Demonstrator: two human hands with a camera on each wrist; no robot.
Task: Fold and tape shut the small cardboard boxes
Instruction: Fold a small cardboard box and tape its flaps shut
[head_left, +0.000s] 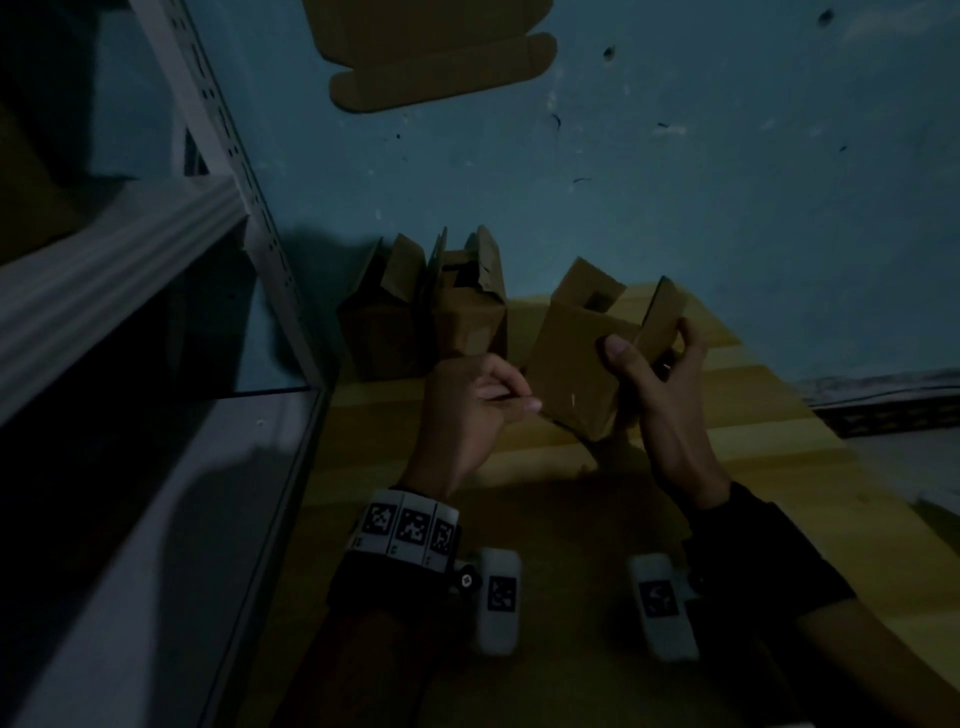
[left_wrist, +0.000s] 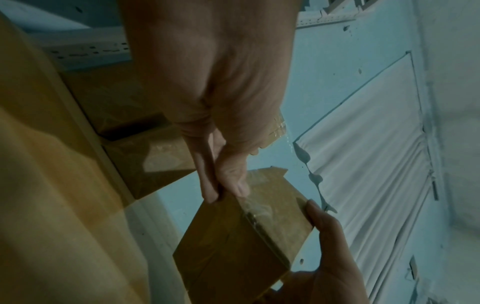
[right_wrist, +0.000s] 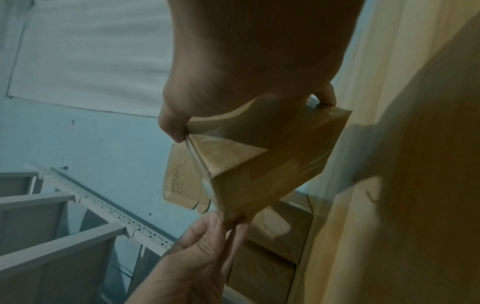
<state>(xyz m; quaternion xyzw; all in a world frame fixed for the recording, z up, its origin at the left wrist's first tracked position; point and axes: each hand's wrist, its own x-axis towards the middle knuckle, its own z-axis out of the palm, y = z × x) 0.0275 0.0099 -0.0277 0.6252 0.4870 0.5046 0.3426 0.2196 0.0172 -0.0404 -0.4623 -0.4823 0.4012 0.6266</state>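
Observation:
A small brown cardboard box (head_left: 571, 379) is held up above the wooden table (head_left: 753, 415), its top flaps standing open. My right hand (head_left: 649, 348) grips it, thumb (head_left: 618, 356) on the near face and fingers behind the right flap. My left hand (head_left: 524, 402) pinches the end of a clear tape strip (right_wrist: 201, 166) at the box's lower left corner. In the right wrist view the strip runs along a box edge from my right thumb (right_wrist: 171, 127) down to my left fingers (right_wrist: 215, 224). The left wrist view shows wrinkled tape (left_wrist: 257, 209) across the box's closed bottom (left_wrist: 241, 242).
Two more open-topped boxes (head_left: 379, 322) (head_left: 467, 317) stand at the table's back left, against the blue wall. A flat unfolded carton (head_left: 431, 57) hangs on the wall above. A grey metal shelf rack (head_left: 156, 260) fills the left side.

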